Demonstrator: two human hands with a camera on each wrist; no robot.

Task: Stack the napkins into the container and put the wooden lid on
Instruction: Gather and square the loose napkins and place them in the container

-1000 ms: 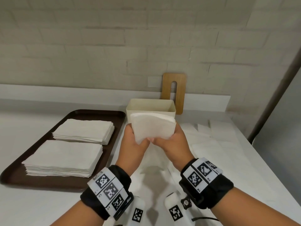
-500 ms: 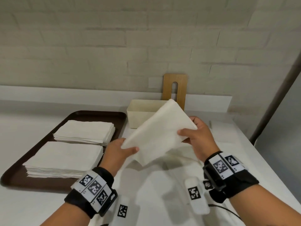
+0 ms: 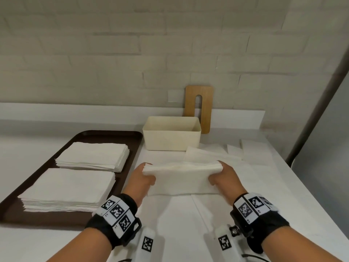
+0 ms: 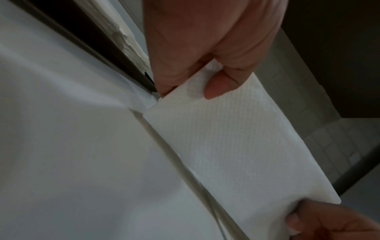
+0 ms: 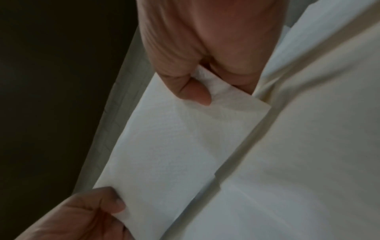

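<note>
I hold a folded white napkin (image 3: 181, 176) stretched flat between both hands, low over the table. My left hand (image 3: 143, 176) pinches its left end with thumb on top (image 4: 218, 87). My right hand (image 3: 222, 174) pinches its right end the same way (image 5: 195, 92). The cream container (image 3: 171, 140) stands open just beyond the napkin, with nothing visible inside. The wooden lid (image 3: 205, 103), with a long slot, leans upright against the wall behind the container's right corner.
A dark brown tray (image 3: 105, 137) at the left carries two stacks of white napkins (image 3: 94, 156), (image 3: 69, 188). Several loose napkins (image 3: 211, 156) lie flat on the white table right of the container. The table edge runs along the right.
The napkin went from a compact fold held before the container, to tilted diagonally, to stretched level between both hands. My hands moved apart and lower.
</note>
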